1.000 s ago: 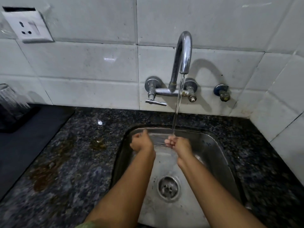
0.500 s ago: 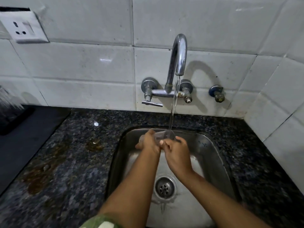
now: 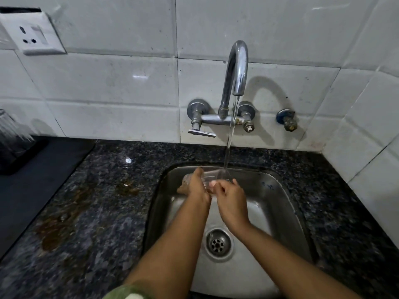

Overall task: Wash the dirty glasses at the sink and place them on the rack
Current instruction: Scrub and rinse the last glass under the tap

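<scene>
I hold a clear glass (image 3: 212,176) on its side over the sink (image 3: 278,190), between my two hands and just under the running water (image 3: 230,139) from the tap (image 3: 236,67). The stream lands at the glass's open rim, on its right end. My left hand (image 3: 197,186) wraps round the glass's body, fingers curled over the top and thumb reaching up behind. My right hand (image 3: 231,196) meets it from the right, its fingertips (image 3: 213,184) bent in against the rim; how far they go inside I cannot tell. Both forearms stretch forward over the steel basin, above the drain (image 3: 218,243). At the far left a ribbed glass (image 3: 13,134) stands in a dark rack (image 3: 23,156) on the black mat (image 3: 43,169)
</scene>
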